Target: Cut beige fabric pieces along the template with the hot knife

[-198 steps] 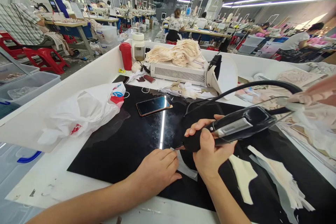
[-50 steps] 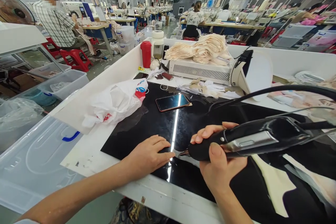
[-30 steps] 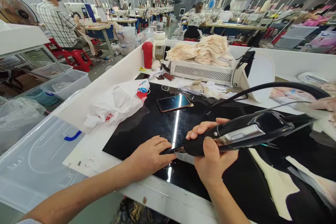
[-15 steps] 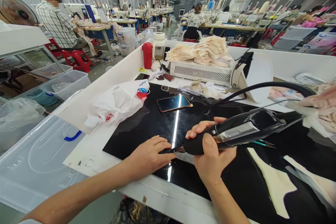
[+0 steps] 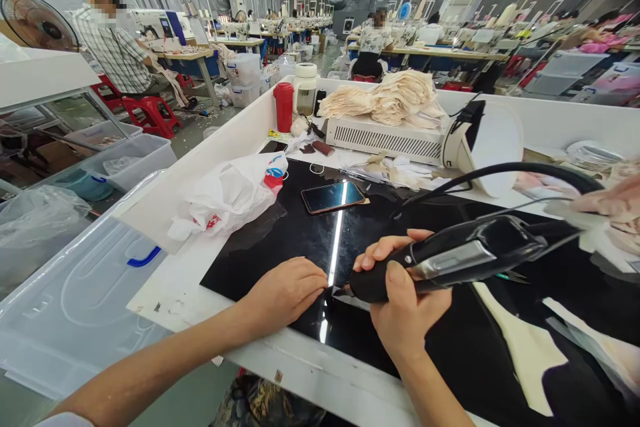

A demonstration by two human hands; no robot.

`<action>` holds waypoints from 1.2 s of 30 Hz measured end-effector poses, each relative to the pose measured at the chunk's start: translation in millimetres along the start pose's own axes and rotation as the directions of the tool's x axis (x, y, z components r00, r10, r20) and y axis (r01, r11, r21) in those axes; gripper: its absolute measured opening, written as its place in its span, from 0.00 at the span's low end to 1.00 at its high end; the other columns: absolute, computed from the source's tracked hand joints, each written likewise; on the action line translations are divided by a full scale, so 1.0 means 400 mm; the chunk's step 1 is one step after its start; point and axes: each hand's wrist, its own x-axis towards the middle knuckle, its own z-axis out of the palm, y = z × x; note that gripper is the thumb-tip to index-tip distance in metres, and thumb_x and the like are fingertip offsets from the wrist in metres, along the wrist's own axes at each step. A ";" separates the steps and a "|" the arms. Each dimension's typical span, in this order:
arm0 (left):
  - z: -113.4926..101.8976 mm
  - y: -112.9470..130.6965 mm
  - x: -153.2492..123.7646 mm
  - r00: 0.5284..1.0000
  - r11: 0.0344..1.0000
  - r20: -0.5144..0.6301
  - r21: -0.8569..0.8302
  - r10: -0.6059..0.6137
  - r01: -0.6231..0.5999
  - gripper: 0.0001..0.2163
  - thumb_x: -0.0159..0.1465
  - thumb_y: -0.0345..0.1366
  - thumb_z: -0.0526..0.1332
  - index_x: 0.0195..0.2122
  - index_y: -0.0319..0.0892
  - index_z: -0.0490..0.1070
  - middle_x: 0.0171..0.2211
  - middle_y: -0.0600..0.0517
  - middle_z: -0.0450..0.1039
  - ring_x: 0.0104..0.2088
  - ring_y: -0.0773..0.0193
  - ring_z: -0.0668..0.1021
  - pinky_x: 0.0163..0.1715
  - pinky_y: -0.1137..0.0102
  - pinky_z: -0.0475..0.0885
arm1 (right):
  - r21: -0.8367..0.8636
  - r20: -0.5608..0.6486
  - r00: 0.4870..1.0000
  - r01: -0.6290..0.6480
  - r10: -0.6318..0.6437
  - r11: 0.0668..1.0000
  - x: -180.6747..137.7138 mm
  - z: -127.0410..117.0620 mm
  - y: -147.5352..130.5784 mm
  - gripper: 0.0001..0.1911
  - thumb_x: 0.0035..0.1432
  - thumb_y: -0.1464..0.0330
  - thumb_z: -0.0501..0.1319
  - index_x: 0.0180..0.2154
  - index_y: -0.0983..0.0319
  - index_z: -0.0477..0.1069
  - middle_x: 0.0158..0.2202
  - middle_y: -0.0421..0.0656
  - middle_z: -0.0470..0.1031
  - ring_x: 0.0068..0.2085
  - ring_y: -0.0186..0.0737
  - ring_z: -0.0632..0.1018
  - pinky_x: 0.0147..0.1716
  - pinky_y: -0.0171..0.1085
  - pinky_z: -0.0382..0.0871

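Observation:
My right hand (image 5: 403, 300) is closed around a black corded hand tool (image 5: 460, 257), its tip pointing left at the black glossy mat (image 5: 280, 240). My left hand (image 5: 285, 292) rests palm down on the mat, fingertips pressing a thin translucent fabric piece (image 5: 350, 299) right by the tool's tip. The tool's black cable (image 5: 505, 170) arcs up and to the right.
A phone (image 5: 333, 197) lies on the mat, a white plastic bag (image 5: 230, 193) to its left. Behind stand a white box with stacked beige fabric (image 5: 385, 137), a red cup (image 5: 284, 107) and a jar. Fabric offcuts (image 5: 520, 347) lie at the right. Another person's hand (image 5: 617, 203) shows at the right edge.
The tool's tip and my left fingertips have stayed together at the fabric piece, with small shifts. The camera view has drifted slightly. The hand at the right edge moved a little.

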 end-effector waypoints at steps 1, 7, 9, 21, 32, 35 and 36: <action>0.000 -0.001 0.000 1.000 1.000 0.008 0.002 0.000 0.000 0.10 0.76 0.30 0.54 0.49 0.38 0.76 0.47 0.47 0.79 0.47 0.61 0.80 0.55 0.63 0.75 | 0.003 0.005 1.000 0.000 0.000 1.000 0.001 0.000 -0.001 0.17 0.62 0.69 0.67 0.51 0.54 0.68 0.34 0.35 0.74 0.30 0.34 0.77 0.31 0.39 0.76; 0.012 -0.008 -0.005 0.993 0.993 0.099 0.091 0.064 -0.073 0.12 0.75 0.32 0.57 0.55 0.43 0.76 0.54 0.44 0.76 0.55 0.56 0.77 0.61 0.54 0.72 | -0.007 -0.030 0.999 0.033 -0.033 0.999 0.021 -0.012 -0.037 0.18 0.59 0.67 0.69 0.50 0.55 0.70 0.32 0.35 0.74 0.28 0.35 0.76 0.28 0.39 0.75; 0.017 -0.007 -0.009 0.989 0.991 0.112 0.091 0.092 -0.102 0.11 0.74 0.33 0.58 0.54 0.45 0.77 0.56 0.45 0.75 0.57 0.55 0.76 0.64 0.52 0.69 | -0.017 -0.065 0.997 0.051 -0.052 0.999 0.031 -0.024 -0.055 0.19 0.57 0.66 0.70 0.49 0.55 0.71 0.31 0.35 0.74 0.27 0.35 0.75 0.26 0.38 0.75; -0.003 -0.032 0.110 0.916 0.953 0.298 -0.222 0.269 -0.208 0.12 0.71 0.35 0.65 0.55 0.43 0.72 0.53 0.47 0.79 0.60 0.55 0.75 0.69 0.55 0.62 | -0.063 -0.126 0.990 0.053 -0.060 0.997 0.037 -0.070 -0.085 0.19 0.56 0.65 0.72 0.48 0.55 0.71 0.31 0.35 0.74 0.27 0.35 0.75 0.25 0.38 0.74; 0.011 -0.049 0.147 0.844 0.937 0.480 -0.341 0.240 -0.072 0.29 0.65 0.43 0.72 0.64 0.47 0.64 0.62 0.44 0.72 0.71 0.48 0.63 0.71 0.38 0.50 | -0.066 -0.073 0.996 0.042 -0.047 0.997 0.021 -0.072 -0.063 0.20 0.59 0.64 0.71 0.51 0.54 0.70 0.33 0.36 0.74 0.29 0.35 0.74 0.28 0.39 0.73; 0.016 -0.054 0.143 0.851 0.931 0.464 -0.357 0.247 -0.075 0.32 0.63 0.45 0.72 0.65 0.47 0.63 0.63 0.44 0.71 0.71 0.48 0.63 0.71 0.38 0.46 | -0.074 -0.086 0.995 0.033 -0.039 0.997 0.022 -0.069 -0.061 0.20 0.58 0.64 0.71 0.50 0.54 0.70 0.32 0.36 0.73 0.28 0.35 0.74 0.27 0.39 0.73; 0.017 -0.055 0.142 0.852 0.930 0.463 -0.360 0.246 -0.073 0.32 0.63 0.45 0.73 0.65 0.48 0.63 0.64 0.44 0.71 0.71 0.48 0.63 0.71 0.38 0.45 | -0.075 -0.090 0.995 0.036 -0.042 0.997 0.023 -0.069 -0.060 0.20 0.57 0.64 0.71 0.49 0.54 0.70 0.32 0.36 0.74 0.28 0.35 0.74 0.27 0.39 0.73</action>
